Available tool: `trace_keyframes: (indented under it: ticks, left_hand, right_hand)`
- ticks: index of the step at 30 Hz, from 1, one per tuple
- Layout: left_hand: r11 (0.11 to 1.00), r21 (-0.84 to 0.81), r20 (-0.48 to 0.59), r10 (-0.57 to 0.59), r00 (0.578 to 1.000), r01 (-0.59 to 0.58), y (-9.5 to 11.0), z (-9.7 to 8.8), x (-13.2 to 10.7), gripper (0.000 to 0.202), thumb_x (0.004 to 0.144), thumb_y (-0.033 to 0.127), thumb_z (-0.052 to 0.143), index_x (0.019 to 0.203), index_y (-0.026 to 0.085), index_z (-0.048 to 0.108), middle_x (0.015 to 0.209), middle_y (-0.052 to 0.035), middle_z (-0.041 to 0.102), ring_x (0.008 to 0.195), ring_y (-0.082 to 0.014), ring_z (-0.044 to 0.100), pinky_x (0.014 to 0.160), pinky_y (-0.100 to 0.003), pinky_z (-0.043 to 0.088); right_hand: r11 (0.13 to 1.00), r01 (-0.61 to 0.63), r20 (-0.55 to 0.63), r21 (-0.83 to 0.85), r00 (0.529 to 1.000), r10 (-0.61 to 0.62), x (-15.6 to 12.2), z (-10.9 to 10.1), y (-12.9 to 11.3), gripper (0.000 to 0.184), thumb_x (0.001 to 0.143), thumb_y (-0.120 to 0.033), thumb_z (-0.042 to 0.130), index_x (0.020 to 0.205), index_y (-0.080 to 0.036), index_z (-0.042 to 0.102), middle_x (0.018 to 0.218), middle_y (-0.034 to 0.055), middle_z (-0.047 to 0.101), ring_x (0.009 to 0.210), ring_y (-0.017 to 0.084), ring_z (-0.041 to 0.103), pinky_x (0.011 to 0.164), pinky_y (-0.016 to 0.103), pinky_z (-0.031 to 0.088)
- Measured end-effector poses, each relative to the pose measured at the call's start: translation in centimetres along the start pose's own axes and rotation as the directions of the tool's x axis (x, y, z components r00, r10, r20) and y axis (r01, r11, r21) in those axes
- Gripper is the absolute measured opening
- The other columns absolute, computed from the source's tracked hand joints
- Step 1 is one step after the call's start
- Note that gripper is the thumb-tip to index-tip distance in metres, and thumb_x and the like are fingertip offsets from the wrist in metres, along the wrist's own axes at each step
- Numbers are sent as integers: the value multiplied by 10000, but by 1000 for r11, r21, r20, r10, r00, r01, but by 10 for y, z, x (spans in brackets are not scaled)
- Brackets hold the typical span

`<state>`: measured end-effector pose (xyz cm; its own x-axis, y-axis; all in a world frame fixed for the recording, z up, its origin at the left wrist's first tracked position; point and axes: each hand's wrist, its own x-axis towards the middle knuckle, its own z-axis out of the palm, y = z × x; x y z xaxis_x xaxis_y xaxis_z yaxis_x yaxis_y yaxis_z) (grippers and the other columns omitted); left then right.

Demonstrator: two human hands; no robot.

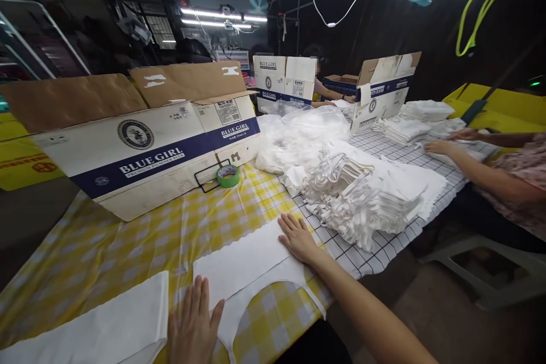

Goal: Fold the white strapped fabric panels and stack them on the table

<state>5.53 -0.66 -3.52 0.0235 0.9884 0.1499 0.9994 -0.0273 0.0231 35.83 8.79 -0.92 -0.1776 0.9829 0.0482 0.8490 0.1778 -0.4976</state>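
Observation:
A white cloth garment piece point(247, 264) with a curved cut-out and narrow straps lies flat on the yellow checked tablecloth point(170, 239). My right hand point(297, 239) rests flat on its far right end, fingers stretched out. At the piece's left end is my left hand point(196, 318), open, palm down, its fingers at the cloth's edge. Left of that hand lies a folded white cloth stack point(94, 318). To the right, a tall pile of white garments with straps point(367, 193) sits on a black-and-white grid cloth.
A cardboard box point(162, 148) lines the table's far left side, with a roll of green tape point(228, 176) before it. Clear plastic bags point(302, 131) lie behind the pile. At right, a co-worker's hands point(443, 148) touch white cloth; a plastic stool point(486, 273) stands below.

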Motion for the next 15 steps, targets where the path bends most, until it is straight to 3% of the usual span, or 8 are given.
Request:
trace_keyframes:
  ticks: [3,6,7,8,9,11,13,15]
  left_hand:
    - [1000,-22,7,-11,1000,11,-8,5,3,573,883,394,225,1392,138,289,1482,-69,222,1355,-244,187,1071,-528,125]
    - [996,-78,-39,-42,998,39,-6,7,14,554,880,380,229,1360,131,354,1457,-92,286,1346,-252,214,1066,-532,140]
    - [994,-103,-61,-33,998,27,-1,6,19,558,880,386,234,1354,120,361,1451,-105,297,1346,-256,215,1067,-530,144]
    - [992,-129,-83,-10,997,-1,7,5,25,560,882,391,238,1351,113,363,1447,-115,301,1348,-257,209,1069,-525,147]
    - [987,-155,-98,27,995,-42,19,2,32,557,886,392,241,1351,111,363,1446,-121,303,1351,-256,202,1072,-520,148]
    - [967,-206,-113,129,985,-150,49,-3,44,533,897,378,251,1354,127,363,1446,-116,307,1356,-250,193,1077,-510,147]
    - [925,-241,-126,270,955,-293,86,-8,55,510,905,361,278,1363,152,354,1449,-104,303,1357,-245,195,1085,-502,137]
    - [857,-250,-123,433,893,-450,120,-9,61,499,905,347,310,1374,179,341,1457,-89,288,1357,-243,200,1092,-498,119]
  right_hand:
    - [997,-70,-28,35,997,71,-21,-18,3,484,890,-336,407,1355,-208,366,1443,77,323,1330,252,239,1065,463,159]
    - [985,-127,-16,115,991,130,-75,-49,9,378,915,-291,322,1204,-168,531,1191,104,584,1091,215,518,926,349,374]
    - [976,-129,40,172,991,124,-99,-58,12,374,922,-286,289,1099,-177,600,1054,73,650,962,184,582,840,296,427]
    - [929,-122,225,349,973,43,-123,-65,16,381,921,-293,292,1020,-175,640,969,55,673,892,174,605,792,272,445]
    - [858,-172,418,484,907,-55,-147,-68,20,362,906,-308,331,990,-179,659,933,39,683,870,174,617,780,266,451]
    - [799,-363,642,480,766,-38,-186,-60,26,326,850,-322,430,1027,-171,658,937,57,681,872,206,623,775,294,458]
    - [803,-499,558,325,787,263,-209,-32,28,416,748,-350,572,1101,-139,625,1085,124,627,1020,283,559,865,363,416]
    - [736,-540,365,410,836,410,-216,5,26,630,674,-417,656,1230,-149,531,1244,142,526,1174,316,436,948,386,352]
